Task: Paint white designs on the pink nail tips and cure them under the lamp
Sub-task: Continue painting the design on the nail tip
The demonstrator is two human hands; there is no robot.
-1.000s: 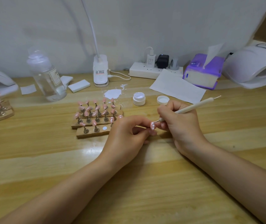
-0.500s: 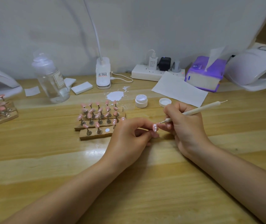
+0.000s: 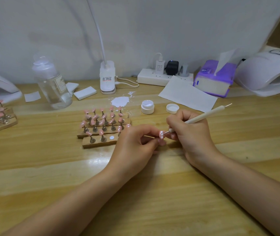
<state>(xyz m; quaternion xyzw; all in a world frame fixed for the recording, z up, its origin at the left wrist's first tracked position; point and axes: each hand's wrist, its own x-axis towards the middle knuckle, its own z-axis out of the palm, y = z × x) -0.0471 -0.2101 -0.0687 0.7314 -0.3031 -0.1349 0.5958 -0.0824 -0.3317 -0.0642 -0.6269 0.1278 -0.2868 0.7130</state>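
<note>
We are resting both forearms on the pale wooden bench (image 3: pixel 33 167) in the lower half of the frame. Our left hand (image 3: pixel 132 147) is pinching a small glossy pink nail tip (image 3: pixel 161 134) with white dots on it, just right of centre. Our right hand (image 3: pixel 189 133) is gripping a slim cream dotting pen (image 3: pixel 207 114), and its fine metal point is touching the tip. Just left of our hands, wooden holder strips (image 3: pixel 100 142) are carrying rows of pink tips on metal stands (image 3: pixel 104 119). Beyond them are sitting a smear of white gel (image 3: pixel 119 101), a small open white jar (image 3: pixel 147 107) and its round lid (image 3: pixel 172 108). Farther back, a white curing lamp (image 3: pixel 265 74) is occupying the upper right, beside a purple tissue box (image 3: pixel 215 79).
</note>
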